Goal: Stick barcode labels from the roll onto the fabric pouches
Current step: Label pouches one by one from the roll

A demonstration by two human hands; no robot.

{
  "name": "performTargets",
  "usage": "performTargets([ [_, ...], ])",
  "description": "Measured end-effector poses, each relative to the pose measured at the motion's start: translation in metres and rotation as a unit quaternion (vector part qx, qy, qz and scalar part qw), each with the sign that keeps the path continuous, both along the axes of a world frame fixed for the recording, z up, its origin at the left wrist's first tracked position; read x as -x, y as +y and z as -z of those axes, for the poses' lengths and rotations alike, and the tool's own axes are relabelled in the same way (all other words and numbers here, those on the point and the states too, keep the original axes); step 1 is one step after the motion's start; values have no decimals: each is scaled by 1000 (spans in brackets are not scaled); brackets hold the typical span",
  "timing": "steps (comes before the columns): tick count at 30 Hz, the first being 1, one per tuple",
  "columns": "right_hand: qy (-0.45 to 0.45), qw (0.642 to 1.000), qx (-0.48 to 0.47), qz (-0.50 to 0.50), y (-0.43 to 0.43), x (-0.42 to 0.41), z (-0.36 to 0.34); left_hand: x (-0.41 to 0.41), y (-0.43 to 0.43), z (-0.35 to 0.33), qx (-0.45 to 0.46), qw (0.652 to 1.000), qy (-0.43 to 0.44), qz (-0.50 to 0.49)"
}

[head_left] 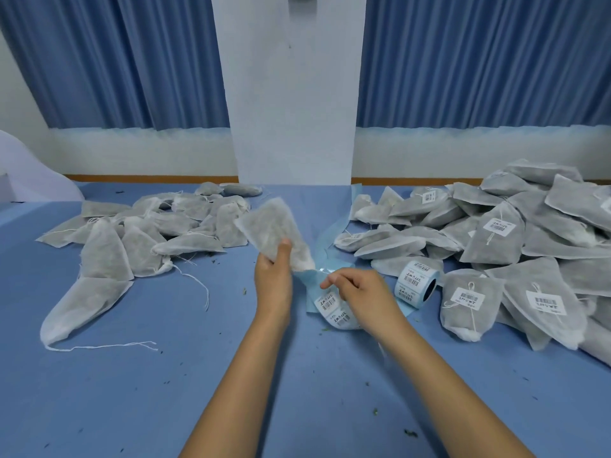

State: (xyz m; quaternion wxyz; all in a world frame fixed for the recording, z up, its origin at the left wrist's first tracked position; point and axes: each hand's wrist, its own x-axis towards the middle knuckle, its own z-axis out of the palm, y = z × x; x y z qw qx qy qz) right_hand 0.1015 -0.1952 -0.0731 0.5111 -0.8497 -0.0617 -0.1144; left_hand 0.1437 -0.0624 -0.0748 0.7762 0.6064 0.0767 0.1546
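Note:
My left hand (273,279) grips a grey fabric pouch (271,229) and holds it upright above the blue table; no label shows on the side facing me. My right hand (358,290) pinches the loose strip of blue backing paper (327,305), which carries white barcode labels, just right of the left hand. The strip runs to the label roll (417,283), which lies on its side beside the right hand. A heap of unlabelled pouches (139,233) lies to the left. A bigger heap of pouches (502,246), some showing barcode labels, lies to the right.
The blue table (165,375) has small green crumbs and loose white strings on it. Spent blue backing paper (334,226) trails back toward a white pillar (291,94). Blue curtains hang behind the table.

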Motion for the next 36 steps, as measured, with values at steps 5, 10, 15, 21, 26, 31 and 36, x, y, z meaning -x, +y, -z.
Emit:
performTargets([
  [5,-41,986,162,4,2,-8,16,-14,15,36,-348,916,179,-87],
  [10,-87,975,201,23,0,-5,16,3,3,27,-394,907,-144,-50],
  [15,-125,974,186,20,-9,-2,10,12,-6,25,-432,861,-236,126],
  [21,-200,975,86,41,-22,0,2,12,14,22,-404,871,-278,34],
  [26,-190,971,-91,110,-23,0,0,20,18,11,-303,922,-191,144],
  [31,-136,975,-83,158,-20,-1,6,28,19,1,-194,941,-163,227],
  [36,-201,969,79,120,-3,2,15,29,19,-2,-92,955,-184,216],
])
